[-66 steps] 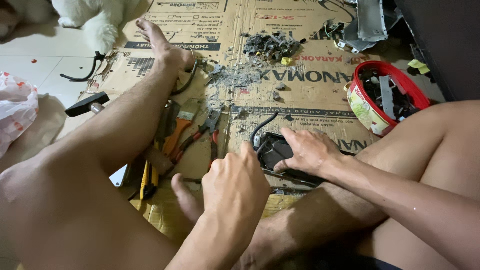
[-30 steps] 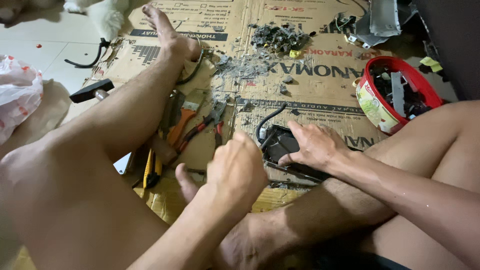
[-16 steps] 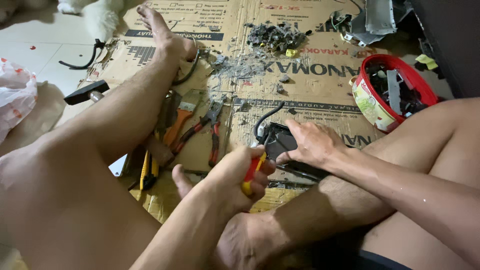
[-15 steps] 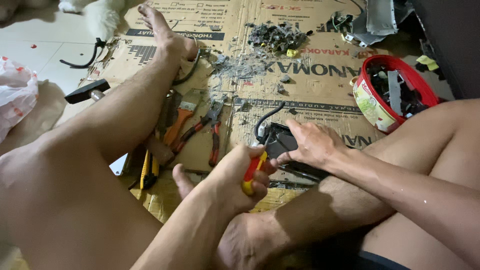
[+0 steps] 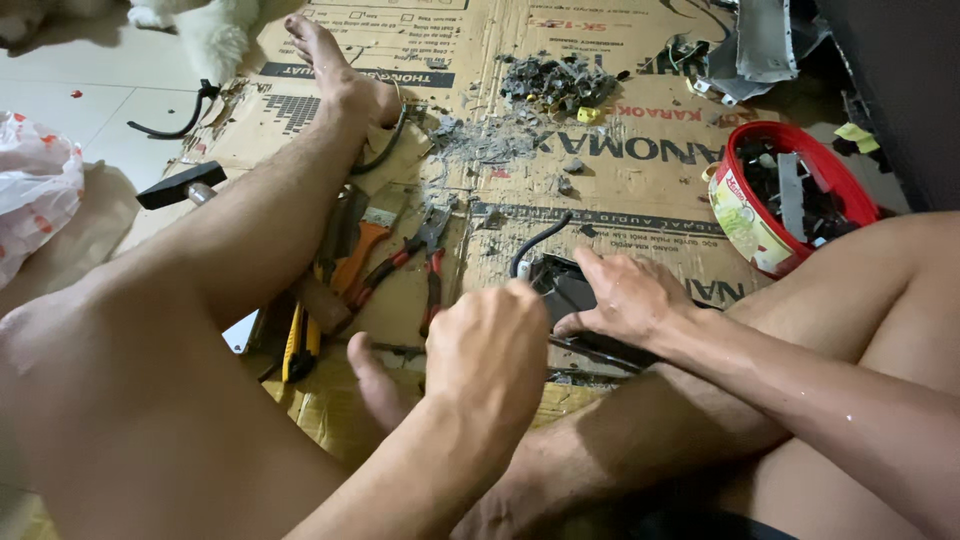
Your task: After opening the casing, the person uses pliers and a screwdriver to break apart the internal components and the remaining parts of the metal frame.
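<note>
Person sits on the floor on flattened cardboard (image 5: 640,190), legs spread, work between the thighs.

Right hand (image 5: 625,297): flat, fingers splayed, pressing down on a black device (image 5: 565,290) that lies on the cardboard just in front of the right thigh. The hand covers most of it; only the left part of the casing and a black cable (image 5: 535,245) curling up and away from it show. The spread palm reads as a clamp, to keep the casing from sliding.

Left hand (image 5: 488,350): clenched into a fist, knuckles toward the camera, just left of the device and near touching its edge. Whether it grips anything cannot be told from this view; nothing shows past the fingers.

Tools lie in a loose cluster beside the left shin, within the left hand's reach: red-handled pliers (image 5: 430,270), an orange-handled tool (image 5: 360,255), a yellow utility knife (image 5: 300,340). A hammer (image 5: 180,185) rests farther out, left of the leg, half off the cardboard.

Farther ahead: a pile of dark broken parts (image 5: 555,80) with grey dust and crumbs scattered below it. The cardboard seemingly serves to catch this debris.

A red tub (image 5: 765,235) stands right of centre, near the right knee, with dark pieces and a grey strip inside; sorted scrap, by the look of it.

A plastic bag (image 5: 40,190) sits at far left on the tiled floor.
</note>
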